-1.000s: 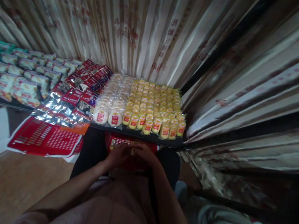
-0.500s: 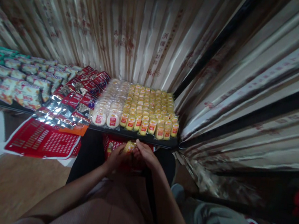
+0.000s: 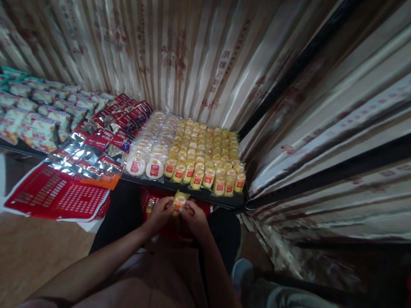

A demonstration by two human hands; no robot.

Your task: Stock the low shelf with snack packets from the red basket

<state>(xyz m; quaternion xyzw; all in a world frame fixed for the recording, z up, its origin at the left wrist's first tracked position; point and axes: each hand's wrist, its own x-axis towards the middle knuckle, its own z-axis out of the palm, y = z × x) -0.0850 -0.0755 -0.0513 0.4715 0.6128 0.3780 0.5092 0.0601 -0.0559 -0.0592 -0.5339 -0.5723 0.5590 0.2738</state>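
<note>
We see the left hand [image 3: 160,214] and the right hand [image 3: 196,220] in front of the long black shelf [image 3: 199,193], near the middle of its right half, and between them is a small yellow packet in shiny film with a red and white label [image 3: 180,201]. The fingers of both hands pinch this packet, one hand at each side; how hard they press, we cannot tell. Below the shelf's front edge, under the hands, there is a red plastic basket with a mesh wall [image 3: 156,194]. If the pinch becomes loose, we think the packet can slip, because such film is probably smooth, and it would drop into this basket. Too strong a pinch, on the contrary, could crush what is inside. On the shelf's right part, the close rows of yellow film-wrapped packets [image 3: 206,149] come up to its front edge; a knuckle lifted carelessly there might push some over. To the left on the shelf, the red and silver foil packets [image 3: 103,141] seem to overhang its front edge, so a brush of the left forearm could perhaps make them slide down.
</note>
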